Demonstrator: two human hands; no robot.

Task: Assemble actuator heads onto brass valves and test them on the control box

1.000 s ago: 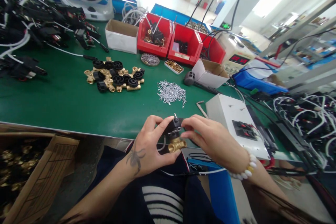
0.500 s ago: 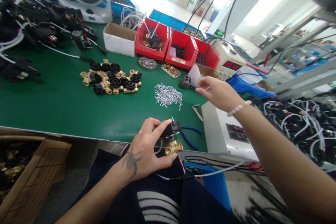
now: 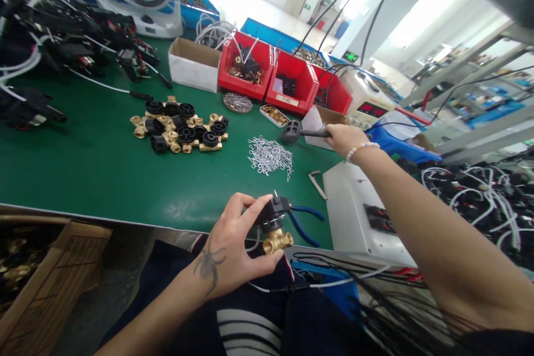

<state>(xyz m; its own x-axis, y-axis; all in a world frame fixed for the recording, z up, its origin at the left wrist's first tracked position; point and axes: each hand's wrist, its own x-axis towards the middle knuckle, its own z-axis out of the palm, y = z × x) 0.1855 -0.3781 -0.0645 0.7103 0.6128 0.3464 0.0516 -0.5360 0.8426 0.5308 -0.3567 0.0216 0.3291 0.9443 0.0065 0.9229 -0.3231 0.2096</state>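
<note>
Here's the brass-and-black valve [image 3: 273,225], roughly upright at the green table's [image 3: 104,178] near edge, gripped between your left hand's [image 3: 233,242] thumb and fingers! Blue-handled pliers [image 3: 309,211] show just beside it. Farther out, your right hand [image 3: 344,138] closes around the handle of a dark mallet [image 3: 292,131], near the silver clips [image 3: 270,156].

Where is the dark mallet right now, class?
In the head view, the mallet is right of centre, its handle in the right hand and its head near the metal clips.
</note>
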